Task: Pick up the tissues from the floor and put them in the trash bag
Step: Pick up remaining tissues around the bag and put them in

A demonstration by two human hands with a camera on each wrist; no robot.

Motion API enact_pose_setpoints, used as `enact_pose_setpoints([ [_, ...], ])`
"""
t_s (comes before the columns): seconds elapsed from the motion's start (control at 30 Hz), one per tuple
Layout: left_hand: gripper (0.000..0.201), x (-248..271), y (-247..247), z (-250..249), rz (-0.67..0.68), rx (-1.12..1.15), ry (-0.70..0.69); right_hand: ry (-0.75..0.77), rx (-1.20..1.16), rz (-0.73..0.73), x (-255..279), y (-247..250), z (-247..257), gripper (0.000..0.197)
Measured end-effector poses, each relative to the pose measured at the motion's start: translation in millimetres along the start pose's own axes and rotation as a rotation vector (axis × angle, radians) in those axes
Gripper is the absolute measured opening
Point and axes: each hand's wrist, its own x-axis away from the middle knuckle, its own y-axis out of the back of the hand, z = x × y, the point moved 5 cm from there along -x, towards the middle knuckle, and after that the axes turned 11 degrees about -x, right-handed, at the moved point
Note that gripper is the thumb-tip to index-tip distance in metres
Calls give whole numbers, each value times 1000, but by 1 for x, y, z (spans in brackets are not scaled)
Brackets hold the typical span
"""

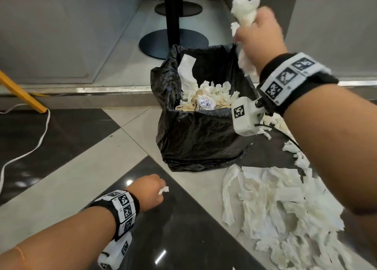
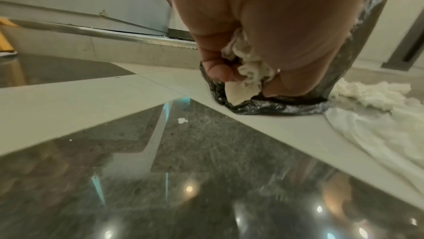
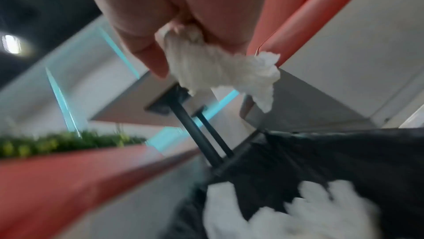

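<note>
A black trash bag (image 1: 195, 139) stands open on the floor, with crumpled tissues (image 1: 210, 98) inside. My right hand (image 1: 259, 37) grips a bunch of white tissues (image 1: 244, 8) above the bag's right rim; the wad (image 3: 220, 68) sticks out past my fingers. My left hand (image 1: 152, 192) is low over the dark tile in front of the bag and holds a small tissue scrap (image 1: 163, 190), which is bunched in the fist (image 2: 247, 65). A large heap of torn tissues (image 1: 275, 204) lies on the floor right of the bag.
Black table poles with round bases (image 1: 173, 43) stand behind the bag. A raised step with a metal edge (image 1: 102, 90) crosses the floor. A white cable (image 1: 30, 149) and a yellow leg (image 1: 20, 92) lie at the left. A tiny scrap (image 2: 182, 120) sits on the dark tile.
</note>
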Motion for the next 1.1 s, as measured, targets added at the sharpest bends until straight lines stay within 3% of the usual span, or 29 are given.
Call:
enact_pose_setpoints([
  [0.1, 17, 8, 28, 4, -158, 178, 79, -192, 487, 327, -1, -31, -53, 64],
  [0.17, 17, 14, 54, 9, -267, 295, 148, -196, 478, 359, 7, -31, -68, 69],
  [0.23, 20, 22, 92, 16, -351, 398, 196, -169, 296, 250, 14, -20, -70, 59],
  [0.33, 20, 29, 172, 20, -458, 438, 213, -48, 55, 103, 37, 3, -65, 23],
  [0.37, 27, 26, 203, 20, -519, 454, 204, -5, 31, 121, 50, 10, -64, 13],
  [0.47, 45, 5, 285, 10, -685, 521, 160, 36, 79, 290, 96, 23, -73, 13],
  [0.57, 59, -42, 328, -3, -649, 541, 194, -51, 187, 421, 132, 32, -100, 23],
  [0.63, 70, -69, 328, -9, -551, 434, 223, -127, 285, 436, 147, 36, -125, 23],
  [0.73, 70, -90, 304, -10, -453, 358, 236, -120, 498, 541, 168, 28, -158, 11],
  [0.77, 67, -87, 297, -9, -480, 361, 224, -102, 582, 605, 176, 22, -169, 12],
  [0.83, 57, -70, 289, -8, -664, 323, 153, -111, 720, 728, 192, 9, -194, 25],
  [0.9, 41, -37, 278, -11, -925, 208, 41, -150, 808, 787, 201, 4, -214, 30],
  [0.97, 28, -3, 252, -27, -1065, 102, -137, -211, 849, 772, 201, 13, -225, 30],
  [1.03, 20, 12, 208, -54, -1021, 36, -358, -260, 860, 723, 198, 28, -227, 27],
  [1.1, 12, 7, 151, -87, -834, 32, -529, -275, 860, 674, 194, 46, -224, 24],
])
